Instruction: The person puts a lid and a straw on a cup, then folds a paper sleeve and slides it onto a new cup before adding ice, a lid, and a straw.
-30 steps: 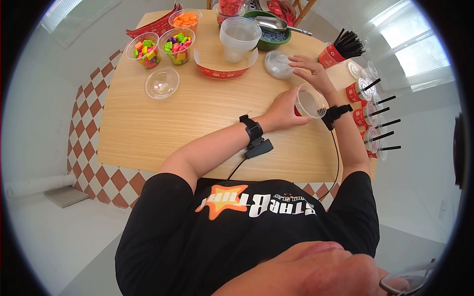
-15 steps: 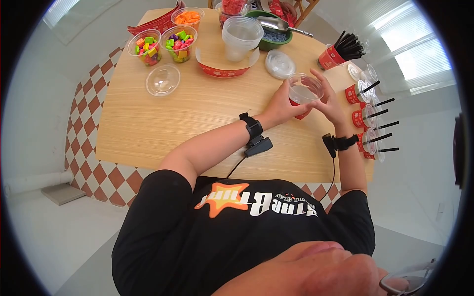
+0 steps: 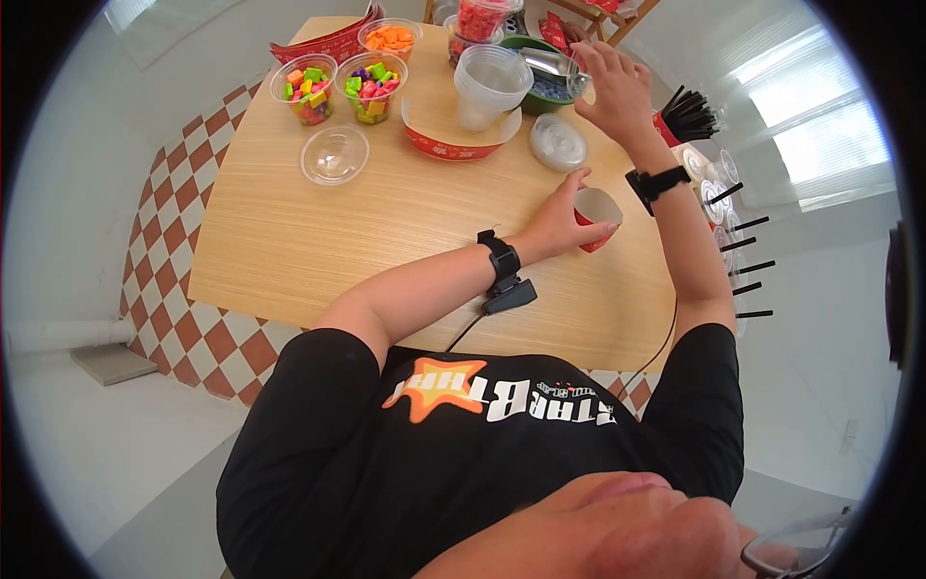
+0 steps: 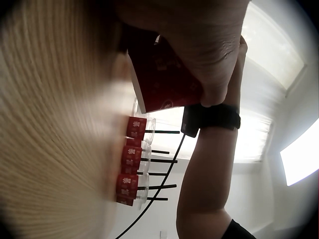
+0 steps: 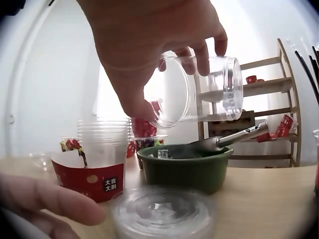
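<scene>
My left hand [image 3: 558, 220] grips a red paper cup sleeve [image 3: 597, 241] low over the table's right part, thumb on the near side. In the left wrist view, the sleeve [image 4: 164, 82] shows its red printed face beside the hand. Further forward, my right hand [image 3: 617, 92] holds a clear plastic cup [image 5: 214, 89] by its side. The cup lies tipped sideways in the air, above a green bowl [image 5: 187, 172]. Clear ice cubes [image 5: 163, 154] and a metal scoop [image 5: 219, 143] are in the bowl. A stack of clear lids [image 3: 558, 143] sits between the two hands.
Left of the lids, nested clear cups [image 3: 490, 82] stand beside a curved red sleeve [image 3: 449, 147]. Cups of colourful cubes [image 3: 372, 89] and a loose dome lid [image 3: 335, 154] are at the left. Black straws [image 3: 690, 116] and finished drinks with straws [image 4: 132, 157] line the right edge.
Both hands were on the cup inside its red sleeve half a second ago. My right hand has lifted the cup out and carried it forward to the green bowl; my left keeps the sleeve.
</scene>
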A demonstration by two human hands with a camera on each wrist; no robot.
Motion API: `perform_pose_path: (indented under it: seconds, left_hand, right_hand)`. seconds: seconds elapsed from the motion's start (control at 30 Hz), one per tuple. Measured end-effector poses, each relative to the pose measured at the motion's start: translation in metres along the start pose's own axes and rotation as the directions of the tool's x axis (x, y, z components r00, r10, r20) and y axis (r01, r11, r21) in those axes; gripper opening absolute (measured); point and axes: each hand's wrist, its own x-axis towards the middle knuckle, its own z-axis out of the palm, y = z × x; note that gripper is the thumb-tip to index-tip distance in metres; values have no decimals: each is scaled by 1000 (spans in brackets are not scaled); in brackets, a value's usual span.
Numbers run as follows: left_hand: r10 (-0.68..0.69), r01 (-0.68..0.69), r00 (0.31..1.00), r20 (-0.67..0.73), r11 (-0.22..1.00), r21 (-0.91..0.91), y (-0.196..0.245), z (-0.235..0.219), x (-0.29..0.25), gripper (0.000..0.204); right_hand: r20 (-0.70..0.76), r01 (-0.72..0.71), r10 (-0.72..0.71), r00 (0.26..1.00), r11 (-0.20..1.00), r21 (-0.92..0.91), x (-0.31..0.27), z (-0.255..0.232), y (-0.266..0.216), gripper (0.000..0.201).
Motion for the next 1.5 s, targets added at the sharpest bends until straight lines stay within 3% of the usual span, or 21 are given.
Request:
perform_pose_path:
  seconds: [0.07, 0.3, 0.37, 0.4, 0.5, 0.57, 0.6, 0.67, 0.7, 0.8, 0.9, 1.03, 1.1, 1.13, 1.2, 1.23, 1.3, 1.37, 1.43, 1.47, 1.5]
  left_hand:
    - [7, -7, 1000, 2, 1000, 14, 0, -1, -1, 103]
    - [27, -27, 1000, 3, 999, 44, -1, -1, -1, 100]
    - [38, -38, 999, -3, 998, 59, -3, 0, 0, 99]
    - [45, -45, 999, -6, 996, 75, -5, 1, 0, 98]
    - [20, -19, 1000, -4, 996, 88, -5, 1, 0, 97]
    - [29, -30, 1000, 12, 997, 69, -8, 1, 3, 96]
    - [39, -41, 999, 31, 998, 47, -9, 0, 4, 96]
    - [41, -42, 997, 66, 999, 19, 1, -5, 3, 97]
    - [43, -43, 994, 101, 999, -11, 7, -7, 2, 99]
    - [112, -111, 994, -3, 989, 100, 2, -3, -3, 95]
    - [106, -102, 994, -40, 990, 101, -4, -2, -2, 99]
    - [94, -94, 996, -10, 995, 22, 4, -3, -2, 96]
    - [203, -212, 976, -80, 969, -126, 8, -1, -3, 99]
    - [222, -228, 973, -67, 969, -97, 11, -2, -4, 102]
    - [299, -299, 954, -30, 954, -16, 20, 0, -6, 104]
    - [375, -374, 927, -13, 926, 56, 26, 0, -7, 107]
    - [423, -429, 903, 81, 898, 100, 37, 0, -13, 104]
    - [460, -482, 872, 167, 866, 133, 50, -3, -19, 101]
    - [508, -598, 794, 335, 754, 273, 65, -9, -23, 88]
    - [495, -594, 794, 354, 756, 276, 70, -10, -25, 88]
    - [435, -552, 818, 377, 778, 300, 75, -10, -27, 80]
  right_hand:
    - [38, 135, -130, 991, 944, -301, 7, 16, -7, 79]
    - [90, 154, -127, 988, 884, -441, 12, 30, -7, 73]
    - [-119, 64, -98, 988, 963, -264, 13, 17, -10, 62]
    - [-120, 67, -102, 987, 963, -263, 14, 11, -13, 62]
    - [-251, -41, 56, 966, 997, 66, 24, -13, -28, 65]
    - [-290, 11, 207, 934, 797, 604, 30, -20, -36, 70]
    - [-291, 11, 209, 934, 795, 607, 33, -13, -39, 70]
    - [-126, -58, 276, 953, 573, 817, 37, 7, -47, 78]
    - [-127, -57, 277, 953, 572, 819, 33, 13, -52, 78]
    - [173, -176, 70, 982, 664, 727, 17, 10, -61, 91]
    - [229, -182, 4, 973, 620, 763, -8, -13, -47, 83]
    - [328, -357, 158, 931, 578, 734, -74, -47, -21, 68]
    - [357, -451, 283, 890, 433, 781, -115, -39, -8, 57]
    - [351, -456, 306, 885, 421, 784, -132, -42, -10, 57]
    - [525, -616, 368, 767, 195, 763, -162, -51, -13, 51]
    - [516, -612, 389, 763, 176, 771, -175, -54, -16, 51]
    - [580, -561, 308, 755, -157, 813, -195, -59, -27, 48]
    - [534, -497, 330, 779, -194, 846, -207, -70, -37, 49]
    - [201, -263, 378, 904, 119, 957, -214, -78, -47, 62]
    - [199, -259, 394, 897, 104, 960, -217, -84, -49, 62]
    - [134, -247, 375, 917, 272, 930, -220, -90, -51, 69]
